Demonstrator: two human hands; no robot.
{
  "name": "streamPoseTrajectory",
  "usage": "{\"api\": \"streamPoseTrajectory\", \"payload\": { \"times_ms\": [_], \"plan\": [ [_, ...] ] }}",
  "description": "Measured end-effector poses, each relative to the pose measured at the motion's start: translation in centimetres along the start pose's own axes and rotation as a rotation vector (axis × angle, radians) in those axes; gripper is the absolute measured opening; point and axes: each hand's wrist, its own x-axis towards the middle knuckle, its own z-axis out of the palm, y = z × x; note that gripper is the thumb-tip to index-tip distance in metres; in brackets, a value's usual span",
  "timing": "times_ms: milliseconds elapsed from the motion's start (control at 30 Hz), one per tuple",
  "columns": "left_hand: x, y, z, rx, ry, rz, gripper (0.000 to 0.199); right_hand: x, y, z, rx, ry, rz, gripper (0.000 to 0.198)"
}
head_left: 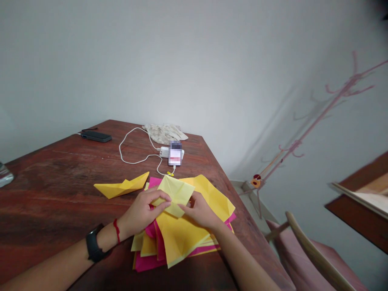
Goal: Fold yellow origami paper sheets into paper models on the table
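While the dark wooden tabletop (54, 198) carries everything, a loose pile of yellow and pink paper (209, 194) covers part of its near end, with a yellow paper boat (123, 187) just beside it on the left. Over the pile, a pale yellow folded sheet (179, 189) is held between both hands — the left hand (142, 212) pinching it near the middle with thumb and forefinger, the right hand (202, 211) gripping its right side. Clean creases would probably call for matching edges and corners first, then pressing firmly outward; the uneven pile looks a soft backing, so bare wood might serve better. As for containers, only a clear object (5, 176) at the left might be one — cut off, contents unreadable.
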Motion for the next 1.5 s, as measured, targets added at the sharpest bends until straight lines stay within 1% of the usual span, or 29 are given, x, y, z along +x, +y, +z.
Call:
{"api": "streamPoseTrajectory", "payload": {
  "times_ms": [67, 133, 233, 333, 467, 567, 633, 767, 800, 833, 867, 900, 1000, 1033, 1100, 1200, 1233, 1300, 1367, 1433, 1500],
  "plan": [
    [0.0, -0.2, 0.1, 0.004, 0.041, 0.002, 0.008, 0.0, 0.1, -0.2, 0.001, 0.003, -0.007, 0.037],
    [0.0, -0.4, 0.1, 0.011, 0.069, -0.004, 0.009, 0.0, 0.2, -0.4, 0.029, -0.007, -0.004, 0.038],
    [0.0, -0.6, 0.2, 0.022, 0.082, -0.014, 0.01, 0.0, 0.3, -0.3, 0.095, -0.041, -0.018, 0.041],
    [-0.1, -0.8, 0.3, 0.033, 0.083, -0.017, 0.012, 0.0, 0.1, 0.0, 0.11, -0.047, -0.02, 0.039],
    [-0.1, -0.8, 0.4, 0.055, 0.103, 0.018, 0.018, 0.2, 0.3, 0.0, 0.087, 0.009, 0.043, 0.035],
    [-0.2, -0.6, 0.3, 0.105, 0.136, 0.1, 0.029, 0.3, 0.7, -0.2, 0.112, 0.08, 0.067, 0.04],
    [-0.3, -0.4, 0.1, 0.155, 0.122, 0.173, 0.038, 0.3, 0.8, -0.4, 0.149, 0.119, 0.06, 0.053],
    [-0.6, -0.1, 0.0, 0.284, 0.061, 0.291, 0.049, 0.1, 0.4, -0.5, 0.231, 0.15, 0.063, 0.102],
    [-0.6, -0.1, 0.1, 0.311, 0.054, 0.316, 0.048, 0.0, 0.2, -0.5, 0.253, 0.148, 0.065, 0.108],
    [-0.6, -0.2, 0.1, 0.328, 0.048, 0.339, 0.044, -0.1, 0.1, -0.5, 0.272, 0.139, 0.069, 0.11],
    [-0.6, -0.3, 0.1, 0.333, 0.048, 0.359, 0.04, -0.1, 0.1, -0.6, 0.286, 0.122, 0.076, 0.107],
    [-0.6, -0.4, 0.2, 0.326, 0.054, 0.373, 0.036, -0.1, 0.1, -0.6, 0.293, 0.099, 0.086, 0.099],
    [-0.6, -0.6, 0.2, 0.262, 0.115, 0.363, 0.025, 0.0, 0.6, -0.7, 0.289, 0.05, 0.092, 0.066],
    [-0.6, -0.6, 0.1, 0.237, 0.146, 0.34, 0.022, 0.1, 0.8, -0.8, 0.28, 0.057, 0.07, 0.06],
    [-0.6, -0.6, 0.1, 0.2, 0.203, 0.265, 0.017, 0.2, 1.0, -1.2, 0.218, 0.127, -0.005, 0.054],
    [-0.7, -0.4, 0.0, 0.158, 0.263, 0.112, 0.019, 0.2, 0.7, -1.7, 0.023, 0.291, -0.14, 0.045],
    [-0.7, -0.3, 0.0, 0.139, 0.273, 0.072, 0.02, 0.2, 0.5, -1.8, -0.036, 0.323, -0.183, 0.043],
    [-0.6, -0.1, 0.0, 0.085, 0.269, 0.017, 0.022, 0.1, 0.1, -1.7, -0.082, 0.306, -0.238, 0.042],
    [-0.4, 0.0, 0.0, 0.023, 0.23, -0.022, 0.021, 0.0, 0.0, -1.4, -0.032, 0.213, -0.213, 0.041],
    [-0.2, 0.1, 0.1, -0.026, 0.167, -0.042, 0.018, -0.1, 0.2, -0.9, 0.047, 0.127, -0.123, 0.038],
    [-0.1, 0.1, 0.2, -0.048, 0.114, -0.043, 0.016, -0.2, 0.6, -0.5, 0.095, 0.095, -0.028, 0.037]
  ]
}}
